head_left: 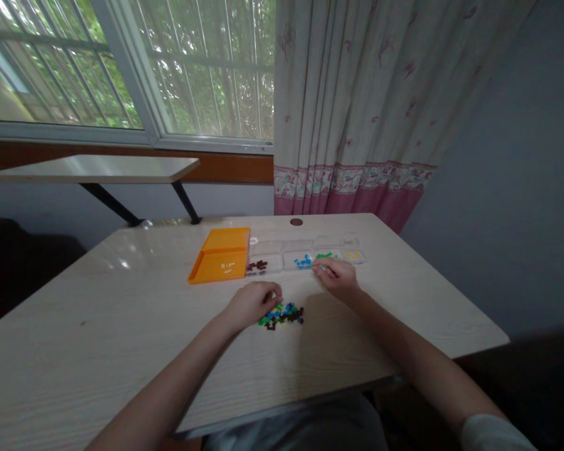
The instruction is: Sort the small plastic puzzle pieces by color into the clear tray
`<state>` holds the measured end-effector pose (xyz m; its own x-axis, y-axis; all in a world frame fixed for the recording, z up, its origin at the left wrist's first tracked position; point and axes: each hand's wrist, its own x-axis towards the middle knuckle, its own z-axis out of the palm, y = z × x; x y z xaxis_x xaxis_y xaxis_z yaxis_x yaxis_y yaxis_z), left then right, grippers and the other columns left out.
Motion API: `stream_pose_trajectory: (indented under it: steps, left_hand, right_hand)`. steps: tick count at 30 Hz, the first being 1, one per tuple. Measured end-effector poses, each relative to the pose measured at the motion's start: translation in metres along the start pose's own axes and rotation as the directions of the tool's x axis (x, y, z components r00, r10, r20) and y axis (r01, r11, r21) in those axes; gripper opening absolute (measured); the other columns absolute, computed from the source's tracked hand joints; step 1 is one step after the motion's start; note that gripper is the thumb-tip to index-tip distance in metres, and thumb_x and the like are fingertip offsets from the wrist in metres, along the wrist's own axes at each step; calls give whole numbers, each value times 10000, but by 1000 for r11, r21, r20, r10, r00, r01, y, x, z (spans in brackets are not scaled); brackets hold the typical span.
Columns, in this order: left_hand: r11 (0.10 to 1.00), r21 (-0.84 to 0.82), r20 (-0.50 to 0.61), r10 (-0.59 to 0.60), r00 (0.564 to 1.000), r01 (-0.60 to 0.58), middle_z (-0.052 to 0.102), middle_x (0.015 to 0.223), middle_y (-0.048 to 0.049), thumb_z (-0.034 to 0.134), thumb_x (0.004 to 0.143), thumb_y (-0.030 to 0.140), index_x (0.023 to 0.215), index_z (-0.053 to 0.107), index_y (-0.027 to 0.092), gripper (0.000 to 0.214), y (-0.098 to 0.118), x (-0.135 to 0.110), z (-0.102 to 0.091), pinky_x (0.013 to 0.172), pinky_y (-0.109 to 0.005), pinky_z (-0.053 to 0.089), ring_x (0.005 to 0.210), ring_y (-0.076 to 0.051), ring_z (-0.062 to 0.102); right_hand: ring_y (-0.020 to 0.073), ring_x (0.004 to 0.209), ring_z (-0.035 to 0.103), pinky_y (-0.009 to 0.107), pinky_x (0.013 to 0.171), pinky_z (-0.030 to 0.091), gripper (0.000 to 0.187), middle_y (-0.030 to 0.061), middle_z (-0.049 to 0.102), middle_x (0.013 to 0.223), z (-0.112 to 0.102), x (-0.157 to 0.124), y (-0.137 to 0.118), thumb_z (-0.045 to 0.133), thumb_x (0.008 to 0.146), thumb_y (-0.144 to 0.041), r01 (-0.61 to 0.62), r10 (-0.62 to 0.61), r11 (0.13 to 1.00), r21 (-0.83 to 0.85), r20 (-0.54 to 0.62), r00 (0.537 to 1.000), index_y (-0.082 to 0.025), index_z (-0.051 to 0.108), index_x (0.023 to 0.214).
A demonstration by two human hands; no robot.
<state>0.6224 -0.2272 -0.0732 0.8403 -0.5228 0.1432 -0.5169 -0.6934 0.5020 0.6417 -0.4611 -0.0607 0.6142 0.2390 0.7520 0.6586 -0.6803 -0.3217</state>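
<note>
My left hand (256, 302) is at the left edge of a mixed pile of small building pieces (286, 315), brown, blue and green among them. Its fingers are curled; whatever they may hold is hidden. Further right, my right hand (337, 277) reaches over the front of a clear container, fingertips pinched together beside the blue pieces (303, 262). Nothing can be made out between those fingertips. Green pieces (326, 255) lie just behind this hand, and yellow pieces (353, 255) rest in the compartment at the right end. Brown pieces (257, 266) occupy the left compartment.
An open orange case (225, 240) with several white pieces (227, 267) inside stands left of the clear containers (289, 246). A raised shelf (122, 168) on black legs spans the back left of the table (136, 300). A curtain (352, 125) hangs behind.
</note>
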Motion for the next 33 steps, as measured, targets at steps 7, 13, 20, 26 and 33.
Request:
stream_pose_trajectory:
  steps: [7,13,20,26,33]
  left_hand:
    - [997,-48,7,69,998,-69,613,685,-32,399,808,242,732,611,155,242,3,0,-8,586,-200,388,626,-126,538]
    - [996,-59,36,67,997,-65,611,705,-33,456,765,222,811,634,152,197,-2,-1,-9,573,-197,385,605,-116,525]
    - [997,-41,62,69,996,-66,608,737,-37,459,765,218,828,633,145,199,-1,-1,-10,622,-200,387,666,-120,525]
    - [999,14,72,42,997,-43,579,717,-28,467,767,238,893,617,150,214,-4,-1,-8,584,-201,370,612,-112,498]
    - [997,38,65,66,996,-69,582,742,-28,470,778,248,906,612,160,210,-5,-2,-7,603,-205,381,640,-115,511]
  right_hand:
    - [101,434,407,214,535,369,297,-22,443,426,-2,0,0,447,822,-381,-21,21,1000,9,16,1000,-189,670,786]
    - [93,433,411,209,533,365,275,-31,413,415,-2,-1,0,478,810,-359,14,-14,1000,17,-31,999,-169,669,754]
    - [79,411,405,194,515,347,254,-43,442,412,-2,2,6,483,812,-348,86,-89,995,-42,-55,995,-175,661,762]
    - [105,511,510,203,540,333,232,-5,594,562,-12,10,28,473,813,-344,-79,104,960,-269,78,992,-195,648,843]
    - [149,595,561,229,553,339,272,28,653,677,-12,11,42,429,831,-350,-313,430,824,-472,161,888,-233,641,954]
